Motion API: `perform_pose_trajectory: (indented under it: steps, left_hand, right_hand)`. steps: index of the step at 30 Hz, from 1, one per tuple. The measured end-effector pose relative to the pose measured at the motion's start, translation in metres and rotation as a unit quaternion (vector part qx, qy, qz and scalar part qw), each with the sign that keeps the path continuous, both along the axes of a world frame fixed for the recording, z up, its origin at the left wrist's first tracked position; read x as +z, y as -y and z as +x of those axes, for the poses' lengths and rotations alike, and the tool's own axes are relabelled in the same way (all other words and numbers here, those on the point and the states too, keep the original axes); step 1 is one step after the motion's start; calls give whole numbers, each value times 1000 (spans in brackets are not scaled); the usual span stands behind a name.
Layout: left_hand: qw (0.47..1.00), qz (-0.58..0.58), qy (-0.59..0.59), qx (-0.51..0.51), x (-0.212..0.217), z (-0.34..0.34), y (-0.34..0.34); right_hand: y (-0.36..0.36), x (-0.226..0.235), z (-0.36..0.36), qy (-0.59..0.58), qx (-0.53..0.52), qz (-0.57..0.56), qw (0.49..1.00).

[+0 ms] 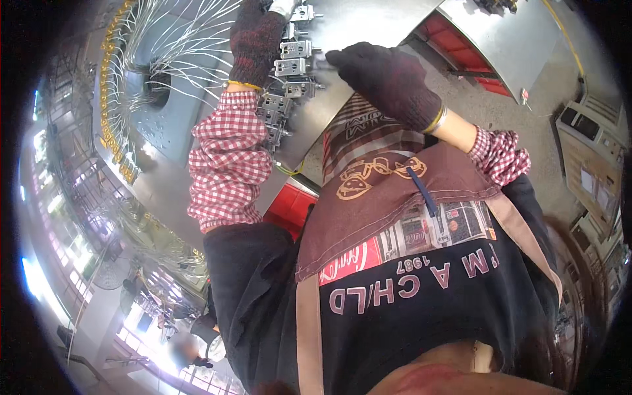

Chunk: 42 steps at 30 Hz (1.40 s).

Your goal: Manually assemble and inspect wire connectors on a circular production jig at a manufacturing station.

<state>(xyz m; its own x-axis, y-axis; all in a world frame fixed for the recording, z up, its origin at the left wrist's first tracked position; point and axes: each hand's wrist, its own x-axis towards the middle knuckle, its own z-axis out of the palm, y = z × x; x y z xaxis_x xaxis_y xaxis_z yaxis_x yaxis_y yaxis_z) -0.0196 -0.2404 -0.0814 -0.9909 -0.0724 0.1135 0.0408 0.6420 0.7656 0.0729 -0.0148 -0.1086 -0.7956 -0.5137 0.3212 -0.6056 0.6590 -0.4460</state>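
Observation:
My left hand [255, 43], in a dark knit glove, is at the top beside a row of small silver box-shaped metal parts [295, 49]. A whitish thing [284, 6] shows by its fingertips; the upper edge cuts the fingers off. The parts have holes and short stems pointing right. My right hand [395, 82], gloved alike, hovers near the metal tabletop [352, 29], right of the row. One of its fingers stretches left, apart from the parts, and nothing shows in this hand. Many thin silvery-white strands [191, 49] fan out left of my left hand.
The strands run over a blue-grey surface [168, 125] to a curved row of brass-coloured pieces [108, 79] at the far left. Red bins [454, 43] sit under the tables. A machine [582, 125] stands at the right. Another person [197, 345] is far off, lower left.

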Motion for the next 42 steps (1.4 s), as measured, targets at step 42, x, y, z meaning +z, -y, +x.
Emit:
perform_pose_trajectory:
  steps: [42]
  left_hand:
    - [886,-380,-192,-185,-19,31,-1]
  right_hand:
    - [-33,-19,-41,-138,-65,-18,988]
